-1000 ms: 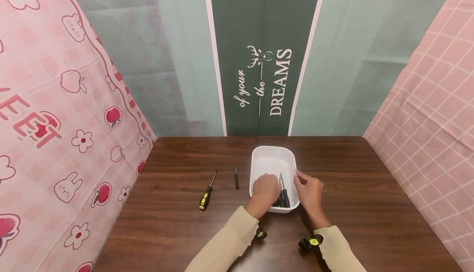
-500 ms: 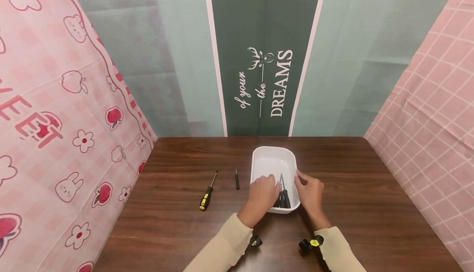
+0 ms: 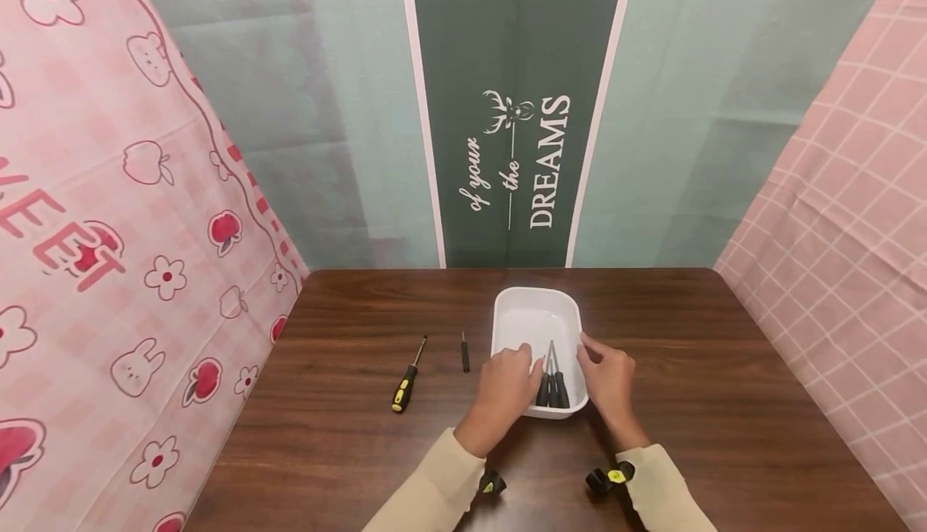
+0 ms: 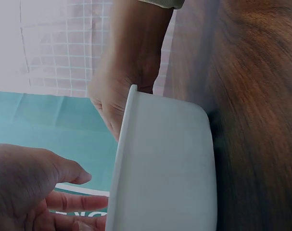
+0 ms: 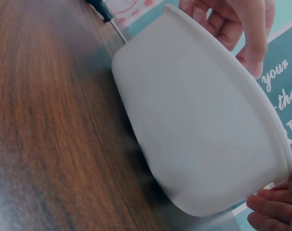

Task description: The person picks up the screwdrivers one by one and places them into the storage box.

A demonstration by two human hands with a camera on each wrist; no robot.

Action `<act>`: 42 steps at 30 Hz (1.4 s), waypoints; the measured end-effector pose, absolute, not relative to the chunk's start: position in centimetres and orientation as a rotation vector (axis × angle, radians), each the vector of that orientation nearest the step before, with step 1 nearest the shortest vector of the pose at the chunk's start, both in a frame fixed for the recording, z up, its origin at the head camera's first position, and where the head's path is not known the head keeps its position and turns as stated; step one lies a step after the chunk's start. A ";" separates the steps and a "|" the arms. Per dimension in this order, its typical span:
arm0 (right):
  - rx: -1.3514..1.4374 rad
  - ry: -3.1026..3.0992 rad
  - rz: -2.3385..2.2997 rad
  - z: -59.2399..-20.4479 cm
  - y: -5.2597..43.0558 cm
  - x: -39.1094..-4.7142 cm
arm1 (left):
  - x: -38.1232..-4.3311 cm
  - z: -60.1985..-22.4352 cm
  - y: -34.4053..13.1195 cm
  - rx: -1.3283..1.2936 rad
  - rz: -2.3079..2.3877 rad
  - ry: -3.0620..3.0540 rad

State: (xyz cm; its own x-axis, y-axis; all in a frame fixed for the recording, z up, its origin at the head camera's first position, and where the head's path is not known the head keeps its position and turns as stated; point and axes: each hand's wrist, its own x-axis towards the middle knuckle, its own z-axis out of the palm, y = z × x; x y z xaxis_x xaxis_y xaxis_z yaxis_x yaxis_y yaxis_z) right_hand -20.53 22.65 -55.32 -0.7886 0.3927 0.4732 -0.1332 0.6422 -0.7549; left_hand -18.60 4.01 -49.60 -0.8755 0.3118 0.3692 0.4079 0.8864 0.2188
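A white plastic tray [image 3: 529,319] sits on the wooden table with several dark-handled screwdrivers [image 3: 553,389] lying in its near right part. My left hand [image 3: 507,379] is over the tray's left rim, thumb apart from the fingers and nothing held between them. The left wrist view shows that thumb [image 4: 73,172] spread, with fingers reaching behind the tray wall [image 4: 165,159]. At the right rim, my right hand [image 3: 611,375] holds the tray's edge. Its fingers [image 5: 271,209] lie under the rim in the right wrist view.
Left of the tray lie a small black screwdriver [image 3: 465,353] and a larger black-and-yellow screwdriver [image 3: 405,383]. Patterned pink cloth [image 3: 159,274] hangs at the left, pink grid cloth [image 3: 833,234] at the right. A green cloth [image 3: 507,33] hangs behind the table.
My left hand has drawn back leftward from inside the tray to its left rim, its fingers loosening and uncovering more screwdriver handles. The right hand stays at the right rim.
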 end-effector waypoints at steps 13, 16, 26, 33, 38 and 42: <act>-0.191 -2.244 1.087 -55.0 22.6 -20.4 | -19.0 -49.1 2.7 -0.463 -0.455 -2.566; -0.195 -2.247 1.077 -55.1 22.6 -20.4 | -19.2 -49.1 2.3 -0.440 -0.449 -2.542; -0.181 -2.248 1.075 -54.7 22.4 -20.3 | -19.2 -49.0 -0.2 -0.348 -0.450 -2.555; -0.184 -2.259 1.075 -54.5 22.5 -20.4 | -19.4 -49.3 -2.1 -0.315 -0.483 -2.567; -0.188 -2.275 1.077 -54.5 22.5 -20.3 | -19.5 -49.6 -2.9 -0.289 -0.482 -2.575; -0.189 -2.268 1.064 -54.5 22.5 -20.3 | -19.7 -49.6 -3.2 -0.294 -0.475 -2.583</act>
State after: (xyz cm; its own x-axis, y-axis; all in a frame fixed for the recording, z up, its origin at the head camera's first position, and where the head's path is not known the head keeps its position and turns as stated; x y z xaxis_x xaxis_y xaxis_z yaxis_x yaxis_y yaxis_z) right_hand -20.30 22.55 -54.54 -0.7983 0.3720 0.4736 -0.1264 0.6653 -0.7358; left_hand -19.70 -3.23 -49.62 -0.8548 0.1181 0.5054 0.2901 0.9161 0.2767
